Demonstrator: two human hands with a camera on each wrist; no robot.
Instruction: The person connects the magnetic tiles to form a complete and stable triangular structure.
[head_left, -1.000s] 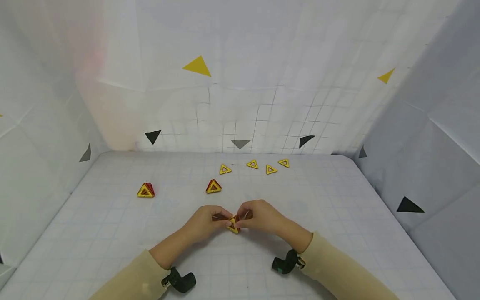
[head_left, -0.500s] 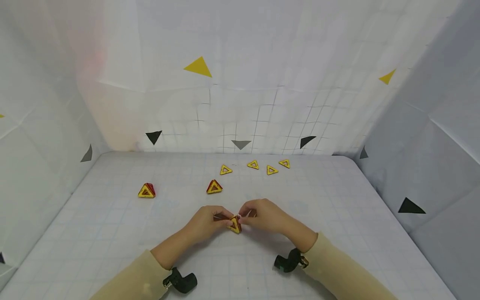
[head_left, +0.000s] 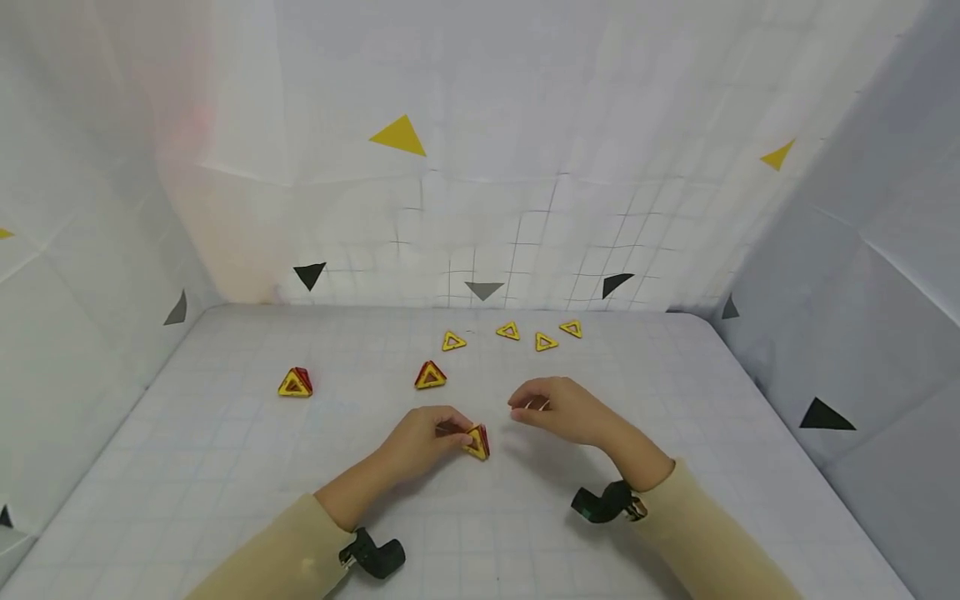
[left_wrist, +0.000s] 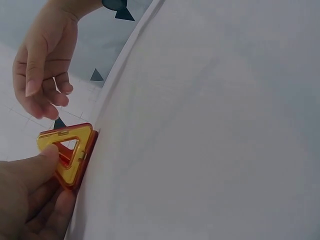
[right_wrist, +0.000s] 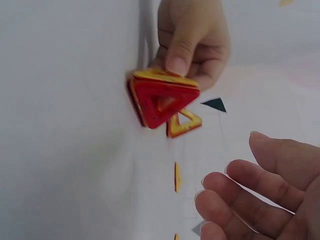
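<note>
A small pyramid [head_left: 478,442] of triangular frames, yellow on one face and red on another, is near the middle of the desk [head_left: 480,533], toward the person's side. The left hand [head_left: 420,446] pinches it, thumb on the yellow face and fingers behind; whether its lower edge meets the desk, I cannot tell. The right hand [head_left: 573,412] holds nothing: it is apart from the pyramid on the right, fingers loosely bent and parted from the thumb (the right wrist view shows the gap well), with a shadow on the desk below.

Counting the held one, there are three pyramids. The other two sit farther back: a middle pyramid [head_left: 430,375] just beyond the left hand, and a far-left pyramid [head_left: 296,382] well apart from it. Both turn a yellow face toward the person, with red showing behind.

Nearer the back edge lie four flat yellow triangles, none touching: a first triangle [head_left: 447,346], a second triangle [head_left: 503,335], a third triangle [head_left: 542,347] and a fourth triangle [head_left: 566,332].

Two beige sleeves [head_left: 273,554] [head_left: 720,542] reach in, each with one dark wrist camera [head_left: 372,554] [head_left: 602,502]. The white back wall [head_left: 525,100] bears five triangular marks: two yellow, two black, one grey.
</note>
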